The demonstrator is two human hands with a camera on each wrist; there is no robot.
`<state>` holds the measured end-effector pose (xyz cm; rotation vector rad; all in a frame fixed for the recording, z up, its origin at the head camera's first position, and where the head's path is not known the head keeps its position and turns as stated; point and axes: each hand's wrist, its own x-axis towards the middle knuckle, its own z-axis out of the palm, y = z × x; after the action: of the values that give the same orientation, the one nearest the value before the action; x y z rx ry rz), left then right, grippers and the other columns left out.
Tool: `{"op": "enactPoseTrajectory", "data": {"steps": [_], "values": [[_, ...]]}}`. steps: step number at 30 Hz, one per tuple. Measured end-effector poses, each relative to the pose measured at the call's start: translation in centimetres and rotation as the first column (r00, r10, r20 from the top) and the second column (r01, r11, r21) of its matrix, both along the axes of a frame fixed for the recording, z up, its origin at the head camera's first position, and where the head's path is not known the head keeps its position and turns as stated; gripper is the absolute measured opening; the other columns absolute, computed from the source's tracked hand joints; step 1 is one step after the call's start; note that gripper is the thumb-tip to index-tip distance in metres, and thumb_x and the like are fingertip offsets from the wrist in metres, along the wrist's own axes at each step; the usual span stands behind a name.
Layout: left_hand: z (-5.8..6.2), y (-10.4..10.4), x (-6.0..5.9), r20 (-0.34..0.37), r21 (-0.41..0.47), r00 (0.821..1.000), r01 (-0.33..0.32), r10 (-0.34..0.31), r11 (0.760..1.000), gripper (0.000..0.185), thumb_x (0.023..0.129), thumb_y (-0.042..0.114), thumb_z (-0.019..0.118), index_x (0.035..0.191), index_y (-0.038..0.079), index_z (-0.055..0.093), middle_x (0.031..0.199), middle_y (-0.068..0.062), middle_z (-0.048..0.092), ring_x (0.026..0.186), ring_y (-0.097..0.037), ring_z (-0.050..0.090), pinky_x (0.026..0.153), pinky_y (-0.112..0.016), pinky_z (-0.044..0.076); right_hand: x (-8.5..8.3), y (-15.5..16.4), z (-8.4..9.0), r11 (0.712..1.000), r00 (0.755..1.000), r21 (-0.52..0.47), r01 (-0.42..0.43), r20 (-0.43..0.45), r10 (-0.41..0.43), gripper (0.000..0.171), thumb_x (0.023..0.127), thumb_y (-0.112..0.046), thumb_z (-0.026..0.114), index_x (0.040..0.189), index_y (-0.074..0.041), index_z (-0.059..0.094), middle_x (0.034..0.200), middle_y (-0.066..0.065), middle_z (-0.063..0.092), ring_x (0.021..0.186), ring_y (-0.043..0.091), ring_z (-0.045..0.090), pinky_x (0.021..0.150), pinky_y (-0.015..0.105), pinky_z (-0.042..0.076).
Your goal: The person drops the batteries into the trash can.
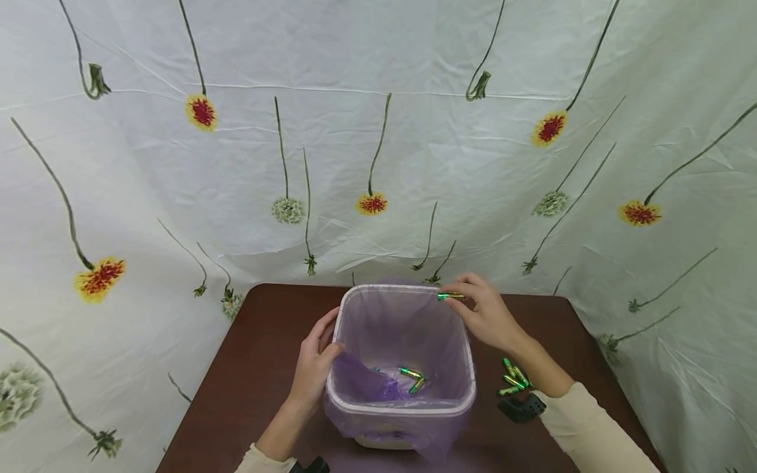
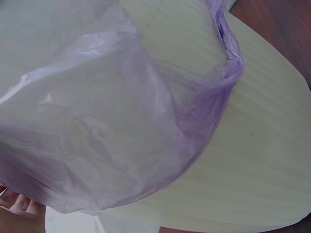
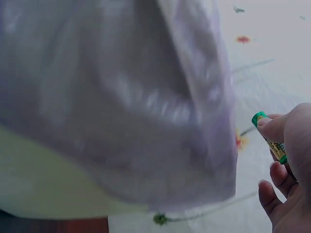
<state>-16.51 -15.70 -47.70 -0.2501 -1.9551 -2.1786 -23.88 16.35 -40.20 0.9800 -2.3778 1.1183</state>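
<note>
A cream bin [image 1: 384,444] lined with a thin purple bag [image 1: 408,315] stands on the table. My left hand [image 1: 315,363] grips its left rim, thumb over the top and fingers along the outer side. In the left wrist view only a few fingers [image 2: 22,206] show beside the bag. My right hand [image 1: 487,314] pinches a green and gold battery [image 3: 270,138] between thumb and fingers, at the bin's far right corner. Inside, a few more batteries [image 1: 410,372] lie on the bag's bottom.
Several green and gold batteries [image 1: 514,378] lie in a small group on the dark brown table [image 1: 260,368], right of the bin, by my right wrist. Behind and around the table hangs a white cloth [image 1: 331,144] with printed flowers.
</note>
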Motion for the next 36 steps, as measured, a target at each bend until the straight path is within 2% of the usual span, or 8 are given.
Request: {"op": "enactPoseTrajectory", "data": {"steps": [5, 10, 19, 23, 28, 36], "values": [[0.1, 0.0, 0.0, -0.002, -0.007, 1.0, -0.002, 0.002, 1.0, 0.065, 0.088, -0.014, 0.049, 0.152, -0.002, 0.046, 0.151, -0.022, 0.049, 0.137, -0.035, 0.047, 0.097, -0.025, 0.048, -0.4, -1.7, 0.6, 0.997, 0.997, 0.013, -0.075, -0.011, 0.075, 0.02, 0.093, 0.002, 0.073, 0.111, -0.004, 0.078, 0.103, 0.0, 0.061, 0.083, 0.017, 0.05, 0.068, 0.034, 0.044], [0.0, 0.1, 0.0, -0.005, -0.002, 1.0, 0.009, -0.009, 1.0, 0.065, 0.088, -0.014, 0.05, 0.152, -0.002, 0.045, 0.152, -0.022, 0.049, 0.137, -0.035, 0.047, 0.098, -0.026, 0.048, -0.6, -3.1, 0.7, 0.992, 0.992, 0.043, -0.123, -0.02, 0.124, 0.018, 0.092, 0.001, 0.074, 0.109, -0.003, 0.079, 0.102, 0.0, 0.06, 0.088, 0.018, 0.052, 0.072, 0.034, 0.044], [0.0, 0.0, 0.0, 0.0, -0.006, 1.0, 0.004, -0.004, 1.0, 0.065, 0.088, -0.013, 0.05, 0.152, -0.002, 0.046, 0.152, -0.022, 0.049, 0.137, -0.034, 0.047, 0.097, -0.024, 0.048, -0.8, -4.6, 1.1, 0.98, 0.982, 0.073, -0.185, -0.036, 0.188, 0.018, 0.094, 0.0, 0.072, 0.111, -0.003, 0.078, 0.103, 0.0, 0.059, 0.089, 0.015, 0.053, 0.068, 0.03, 0.046], [0.1, 0.0, 0.0, -0.004, -0.002, 1.0, 0.004, -0.004, 1.0, 0.065, 0.088, -0.013, 0.05, 0.152, -0.003, 0.045, 0.152, -0.022, 0.049, 0.137, -0.036, 0.047, 0.098, -0.025, 0.048, -0.8, -4.8, 1.3, 0.98, 0.982, 0.084, -0.182, -0.031, 0.185, 0.02, 0.094, -0.003, 0.073, 0.114, -0.004, 0.078, 0.106, 0.001, 0.059, 0.09, 0.019, 0.053, 0.072, 0.034, 0.045], [-0.1, 0.1, -0.1, 0.0, 0.003, 1.0, 0.005, -0.005, 1.0, 0.065, 0.088, -0.014, 0.05, 0.152, -0.002, 0.045, 0.151, -0.022, 0.049, 0.138, -0.038, 0.046, 0.099, -0.028, 0.048, -0.8, -4.6, 1.2, 0.987, 0.989, 0.074, -0.143, -0.02, 0.145, 0.034, 0.093, -0.008, 0.076, 0.127, -0.004, 0.072, 0.122, 0.007, 0.059, 0.103, 0.027, 0.055, 0.081, 0.044, 0.048], [-0.1, 0.1, -0.1, 0.003, 0.002, 1.0, 0.003, -0.003, 1.0, 0.065, 0.088, -0.013, 0.05, 0.152, -0.002, 0.045, 0.152, -0.022, 0.049, 0.138, -0.035, 0.047, 0.099, -0.026, 0.047, -1.0, -3.8, 0.6, 0.988, 0.989, 0.059, -0.141, -0.032, 0.143, 0.035, 0.094, -0.008, 0.076, 0.128, -0.005, 0.071, 0.125, 0.009, 0.059, 0.114, 0.026, 0.057, 0.091, 0.046, 0.048]]}}
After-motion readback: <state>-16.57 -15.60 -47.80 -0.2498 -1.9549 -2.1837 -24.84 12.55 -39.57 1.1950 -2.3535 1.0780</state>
